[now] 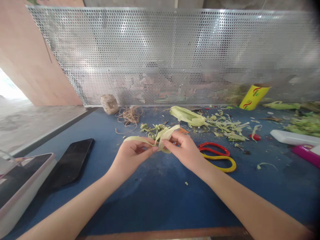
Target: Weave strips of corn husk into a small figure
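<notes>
Both my hands meet above the blue table (155,196) and pinch pale green strips of corn husk (163,134). My left hand (131,156) grips the left end, where a strip trails out to the left. My right hand (183,150) holds the right part, fingers closed round the folded strips. Just beyond the hands lies a small heap of husk pieces (152,129). A pair of scissors with red and yellow handles (218,156) lies right beside my right wrist.
A black phone (71,161) and a white tablet-like device (17,186) lie at the left. Raffia string (129,115) and a lump (109,104) sit by the perforated metal screen (175,56). Husk scraps (225,126), a yellow cup (253,96) and pink and white items (300,145) are to the right; people are behind the screen.
</notes>
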Action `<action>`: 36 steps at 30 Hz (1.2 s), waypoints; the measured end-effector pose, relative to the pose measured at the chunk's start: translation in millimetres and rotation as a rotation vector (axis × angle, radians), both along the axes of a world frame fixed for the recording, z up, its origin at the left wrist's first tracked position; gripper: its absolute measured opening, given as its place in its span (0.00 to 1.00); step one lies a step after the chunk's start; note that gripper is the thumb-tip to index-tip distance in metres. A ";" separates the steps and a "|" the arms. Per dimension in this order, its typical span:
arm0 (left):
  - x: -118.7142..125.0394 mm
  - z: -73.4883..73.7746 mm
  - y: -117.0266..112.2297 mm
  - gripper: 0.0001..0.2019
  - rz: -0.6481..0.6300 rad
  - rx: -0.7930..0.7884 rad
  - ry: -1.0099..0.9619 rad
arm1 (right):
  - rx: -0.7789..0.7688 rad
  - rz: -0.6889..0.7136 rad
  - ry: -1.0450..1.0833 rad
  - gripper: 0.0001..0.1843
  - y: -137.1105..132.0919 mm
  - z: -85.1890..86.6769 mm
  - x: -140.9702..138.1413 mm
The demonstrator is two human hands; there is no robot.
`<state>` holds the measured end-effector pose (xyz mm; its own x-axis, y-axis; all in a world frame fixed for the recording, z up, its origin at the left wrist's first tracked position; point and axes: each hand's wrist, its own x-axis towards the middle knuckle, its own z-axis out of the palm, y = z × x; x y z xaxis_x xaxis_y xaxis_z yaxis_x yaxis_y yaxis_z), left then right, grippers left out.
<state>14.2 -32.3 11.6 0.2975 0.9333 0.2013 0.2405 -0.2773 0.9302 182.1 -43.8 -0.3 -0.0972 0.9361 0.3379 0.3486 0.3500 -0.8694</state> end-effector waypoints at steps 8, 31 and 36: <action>0.6 1.4 0.2 0.05 -0.005 -0.034 -0.062 | -0.395 0.122 0.343 0.09 1.0 -3.8 -5.4; 1.0 -1.6 2.1 0.04 -0.047 -0.180 -0.071 | 0.473 0.266 -0.582 0.05 -0.3 2.1 19.1; 0.4 -2.5 -1.9 0.05 -0.086 0.017 0.130 | 0.347 0.204 -0.375 0.07 -1.8 3.3 12.4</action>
<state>14.5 -34.2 9.1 0.4011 0.8998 0.1715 0.3329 -0.3176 0.8879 194.5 -45.6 3.0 -0.4378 0.7256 0.5309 0.5075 0.6869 -0.5202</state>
